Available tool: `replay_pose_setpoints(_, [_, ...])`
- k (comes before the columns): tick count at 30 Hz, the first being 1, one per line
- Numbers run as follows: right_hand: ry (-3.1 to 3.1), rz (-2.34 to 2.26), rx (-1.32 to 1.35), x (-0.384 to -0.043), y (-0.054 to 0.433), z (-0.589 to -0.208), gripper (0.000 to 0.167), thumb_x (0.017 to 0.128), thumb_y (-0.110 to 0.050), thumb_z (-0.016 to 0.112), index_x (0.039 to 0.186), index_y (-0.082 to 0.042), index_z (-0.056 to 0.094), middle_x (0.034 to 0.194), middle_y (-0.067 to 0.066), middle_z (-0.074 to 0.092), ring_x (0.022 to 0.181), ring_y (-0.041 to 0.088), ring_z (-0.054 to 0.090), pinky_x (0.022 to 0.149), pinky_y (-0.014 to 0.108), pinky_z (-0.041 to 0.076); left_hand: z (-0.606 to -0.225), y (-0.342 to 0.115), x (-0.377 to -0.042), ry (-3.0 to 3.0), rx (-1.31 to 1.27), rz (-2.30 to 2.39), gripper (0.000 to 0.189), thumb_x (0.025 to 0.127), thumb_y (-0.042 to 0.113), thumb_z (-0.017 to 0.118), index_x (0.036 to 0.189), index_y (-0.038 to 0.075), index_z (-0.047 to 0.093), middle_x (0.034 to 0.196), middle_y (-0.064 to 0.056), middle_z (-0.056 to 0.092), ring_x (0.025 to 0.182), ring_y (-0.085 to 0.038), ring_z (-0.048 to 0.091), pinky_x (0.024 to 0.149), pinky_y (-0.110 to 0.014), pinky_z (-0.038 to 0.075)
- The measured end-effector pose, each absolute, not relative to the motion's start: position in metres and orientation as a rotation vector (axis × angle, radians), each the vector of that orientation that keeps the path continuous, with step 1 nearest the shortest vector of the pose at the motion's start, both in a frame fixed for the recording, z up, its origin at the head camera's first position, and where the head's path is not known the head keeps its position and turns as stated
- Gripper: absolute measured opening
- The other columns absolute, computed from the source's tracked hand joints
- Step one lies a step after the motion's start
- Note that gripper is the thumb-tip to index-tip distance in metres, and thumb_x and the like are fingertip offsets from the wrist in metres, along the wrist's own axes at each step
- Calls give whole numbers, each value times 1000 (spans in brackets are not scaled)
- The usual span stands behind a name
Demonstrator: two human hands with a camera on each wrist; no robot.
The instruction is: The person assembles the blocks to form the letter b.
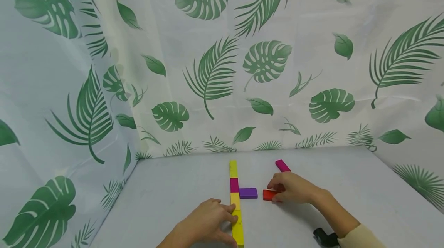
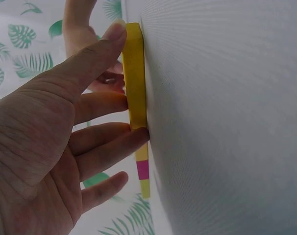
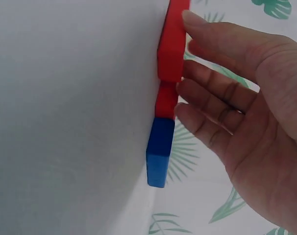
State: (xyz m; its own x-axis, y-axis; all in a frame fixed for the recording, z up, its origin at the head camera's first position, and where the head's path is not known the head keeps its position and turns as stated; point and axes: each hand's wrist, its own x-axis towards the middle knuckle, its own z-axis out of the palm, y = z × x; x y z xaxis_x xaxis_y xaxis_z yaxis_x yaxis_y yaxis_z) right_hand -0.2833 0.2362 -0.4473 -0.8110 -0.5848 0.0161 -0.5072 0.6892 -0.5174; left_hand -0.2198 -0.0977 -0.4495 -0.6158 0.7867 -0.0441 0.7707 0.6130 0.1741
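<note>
A straight row of blocks runs away from me in the head view: a yellow block [image 1: 238,236] nearest, then a paler yellow block [image 1: 235,199], a magenta block [image 1: 234,185] and another yellow block [image 1: 233,168]. My left hand [image 1: 209,221] touches the nearest yellow block with thumb and fairly straight fingers. Against the row's right side lies a purple block [image 1: 248,193]. My right hand [image 1: 295,188] pinches a red block [image 1: 267,195] between thumb and fingers, a small gap from the purple one. Beyond that hand sits a separate magenta block [image 1: 282,165].
In the right wrist view, a second red block [image 3: 165,100] and a blue block [image 3: 159,154] stand past the held one. A black object [image 1: 325,237] is beside the right forearm. Leaf-printed white sheets [image 1: 215,132] enclose the white table [image 1: 166,186] at the back and sides.
</note>
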Motion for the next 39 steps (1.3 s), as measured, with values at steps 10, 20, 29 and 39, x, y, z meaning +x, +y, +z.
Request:
replay_pose_setpoints(10, [2756, -760, -908, -281, 229, -448, 24, 88, -20, 84, 111, -18, 83, 94, -13, 68, 82, 6, 59, 69, 20, 55, -449, -96, -220, 2715, 1306, 214, 63, 79, 71, 76, 129, 33, 74, 139, 9, 68, 122, -5, 67, 109, -42, 52])
replay_pose_setpoints(20, [2739, -793, -931, -280, 226, -449, 23, 90, -19, 82, 113, -15, 82, 97, -9, 71, 82, 4, 58, 69, 19, 55, -449, -96, -221, 2716, 1311, 199, 63, 79, 72, 75, 129, 33, 74, 139, 9, 68, 120, -4, 67, 109, -40, 53])
replay_pose_setpoints(29, [2742, -782, -916, -281, 224, -453, 24, 91, -23, 82, 114, -17, 80, 101, -10, 72, 88, 5, 60, 77, 19, 57, -449, -96, -221, 2712, 1311, 193, 60, 81, 69, 76, 129, 33, 75, 139, 8, 68, 119, -4, 67, 108, -40, 53])
replay_pose_setpoints(39, [2726, -825, -924, -280, 224, -453, 25, 91, -24, 81, 115, -16, 80, 102, -8, 73, 84, 4, 58, 74, 18, 56, -450, -96, -220, 2721, 1278, 190, 60, 81, 70, 76, 129, 35, 74, 141, 10, 66, 117, -4, 66, 109, -40, 52])
